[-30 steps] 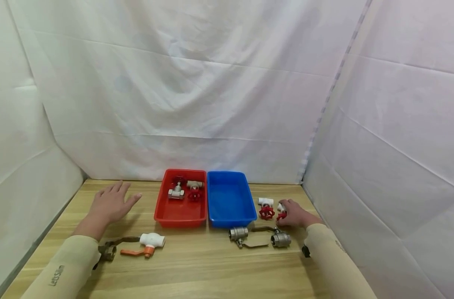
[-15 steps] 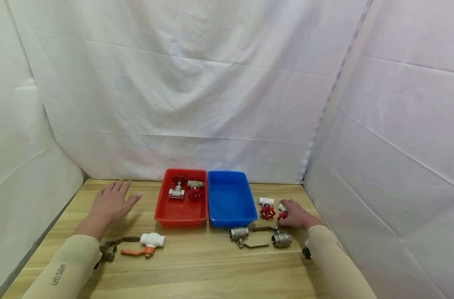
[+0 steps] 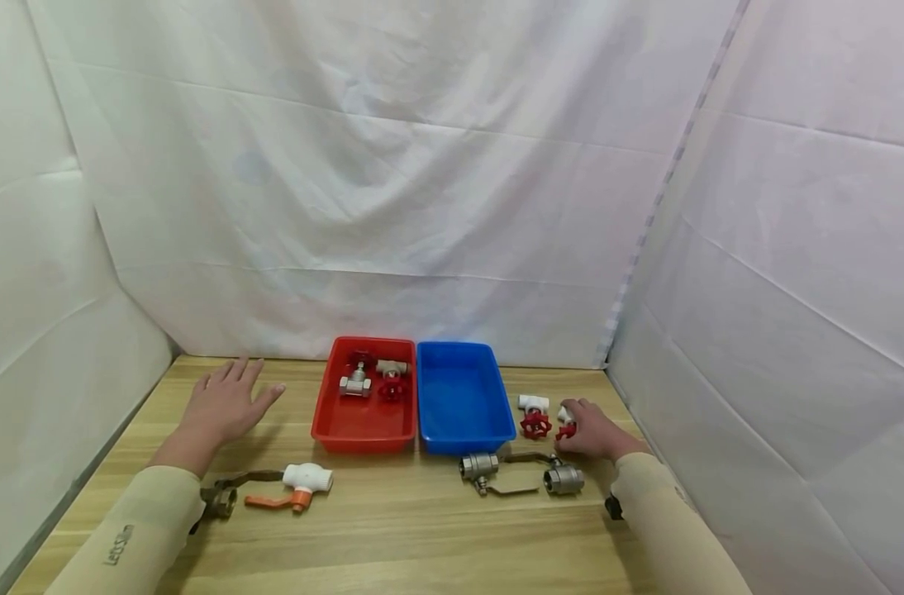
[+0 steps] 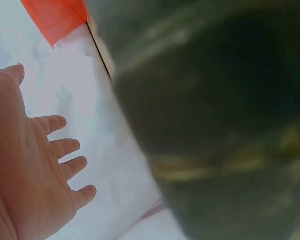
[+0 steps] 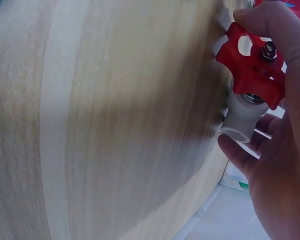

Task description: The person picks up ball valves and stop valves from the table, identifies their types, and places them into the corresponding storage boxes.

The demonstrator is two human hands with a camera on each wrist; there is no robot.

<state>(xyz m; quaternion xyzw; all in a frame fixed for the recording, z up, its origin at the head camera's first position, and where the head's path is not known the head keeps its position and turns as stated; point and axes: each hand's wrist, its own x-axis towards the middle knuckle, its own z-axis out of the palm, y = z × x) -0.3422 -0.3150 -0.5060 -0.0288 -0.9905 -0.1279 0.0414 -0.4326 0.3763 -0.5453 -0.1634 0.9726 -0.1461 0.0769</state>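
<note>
At the table's right side, my right hand holds a white valve with a red handwheel. Its thumb lies by the handwheel and its fingers curl around the white body. A second white valve with a red handwheel lies just left of that hand. Nearer me are two steel ball valves with lever handles, one on the left and one on the right. My left hand is spread palm down at the left, holding nothing; the left wrist view shows its extended fingers.
A red tray holds two handwheel valves. Against its right side stands a blue tray with a bare floor. Beside my left forearm lie a brass lever valve and a white ball valve with an orange handle. White cloth walls enclose the table.
</note>
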